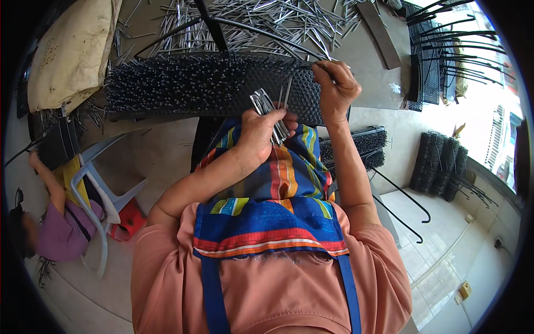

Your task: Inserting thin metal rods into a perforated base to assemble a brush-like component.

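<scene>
In front of me lies a long black perforated panel [222, 83], thickly studded with thin upright pins over its left part, while bare holes show towards its right end. My left hand [258, 131] is closed around a bundle of slim silvery metal strips [266, 106] just over the panel's near edge; a few strips stick up apart from the bundle. At the panel's right end my right hand [338, 89] has its thumb and fingers pinched together. What is in that pinch is too small to make out. A black bent rod frame [250, 30] rises behind the panel.
Many loose metal strips [267, 25] cover the table behind. A stained cream sack [72, 53] stands at left, a flat brown bar [379, 34] at far right. Pin-filled panels [356, 147] with hooked rods are at lower right; another person [64, 222] sits at left by a chair [108, 178].
</scene>
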{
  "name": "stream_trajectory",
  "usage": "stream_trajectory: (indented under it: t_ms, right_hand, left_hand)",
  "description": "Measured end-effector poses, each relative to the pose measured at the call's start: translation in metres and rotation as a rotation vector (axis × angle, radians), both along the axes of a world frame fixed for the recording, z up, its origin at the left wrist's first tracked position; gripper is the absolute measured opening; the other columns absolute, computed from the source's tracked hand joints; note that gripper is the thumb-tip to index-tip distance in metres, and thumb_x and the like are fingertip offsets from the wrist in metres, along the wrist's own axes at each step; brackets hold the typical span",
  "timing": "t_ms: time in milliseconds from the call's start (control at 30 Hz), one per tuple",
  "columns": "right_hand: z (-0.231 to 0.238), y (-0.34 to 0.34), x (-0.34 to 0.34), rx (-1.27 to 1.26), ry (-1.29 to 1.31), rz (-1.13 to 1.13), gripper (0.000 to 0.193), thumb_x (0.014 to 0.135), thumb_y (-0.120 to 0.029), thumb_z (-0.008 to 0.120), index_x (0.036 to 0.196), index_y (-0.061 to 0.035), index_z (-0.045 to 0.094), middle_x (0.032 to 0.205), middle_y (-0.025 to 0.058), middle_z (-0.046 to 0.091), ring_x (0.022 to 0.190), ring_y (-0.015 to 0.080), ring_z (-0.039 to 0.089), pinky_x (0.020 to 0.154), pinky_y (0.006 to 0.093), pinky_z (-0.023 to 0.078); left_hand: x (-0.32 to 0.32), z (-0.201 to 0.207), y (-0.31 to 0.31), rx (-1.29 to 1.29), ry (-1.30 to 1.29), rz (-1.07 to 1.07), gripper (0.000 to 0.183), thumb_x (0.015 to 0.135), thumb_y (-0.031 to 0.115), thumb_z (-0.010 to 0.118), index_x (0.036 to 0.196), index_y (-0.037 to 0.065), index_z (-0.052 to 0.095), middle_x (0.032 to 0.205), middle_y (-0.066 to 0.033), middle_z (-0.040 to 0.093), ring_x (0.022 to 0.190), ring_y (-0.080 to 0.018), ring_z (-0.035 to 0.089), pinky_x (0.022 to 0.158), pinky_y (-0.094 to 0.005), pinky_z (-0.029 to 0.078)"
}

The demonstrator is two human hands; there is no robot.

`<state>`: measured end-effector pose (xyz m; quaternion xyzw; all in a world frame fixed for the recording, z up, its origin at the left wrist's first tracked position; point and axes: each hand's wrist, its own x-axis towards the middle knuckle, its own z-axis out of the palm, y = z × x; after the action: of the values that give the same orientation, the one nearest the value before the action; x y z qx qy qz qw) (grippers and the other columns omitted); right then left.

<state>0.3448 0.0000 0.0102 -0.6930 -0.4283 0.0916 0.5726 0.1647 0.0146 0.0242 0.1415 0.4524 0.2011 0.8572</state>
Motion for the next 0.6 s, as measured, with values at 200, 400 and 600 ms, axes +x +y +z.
stream_trajectory:
  t_ms: [200,400,600]
  right_hand:
    - [0.002,0.009,-0.011,-0.189,-0.205,0.021,0.008,0.075,0.003,0.073,0.083,0.0019,0.072,0.074,0.0079,0.066,0.061,0.0127,0.062,0.056,0.0247,0.048]
    - [-0.001,0.008,-0.011,-0.229,-0.278,0.031,0.012,0.079,0.0,0.071,0.09,-0.0008,0.071,0.077,0.0095,0.067,0.063,0.0164,0.066,0.057,0.0269,0.049]
    - [0.005,0.013,-0.012,-0.34,-0.418,-0.019,0.01,0.087,-0.009,0.064,0.095,-0.0035,0.067,0.08,0.0146,0.066,0.068,0.0294,0.067,0.06,0.0364,0.05]
  left_hand:
    - [0.002,0.0,-0.001,-0.005,0.024,0.024,0.01,0.088,0.003,0.059,0.094,-0.004,0.062,0.083,-0.0166,0.069,0.066,-0.0241,0.068,0.059,-0.0349,0.057]
    - [0.001,-0.004,-0.001,-0.005,0.005,-0.016,0.012,0.089,0.003,0.058,0.1,-0.001,0.061,0.085,-0.0152,0.069,0.071,-0.0234,0.069,0.063,-0.0352,0.058]
    - [0.001,-0.007,-0.001,-0.003,-0.019,0.0,0.011,0.089,0.004,0.059,0.099,-0.001,0.062,0.084,-0.0153,0.069,0.071,-0.0237,0.069,0.063,-0.036,0.058]
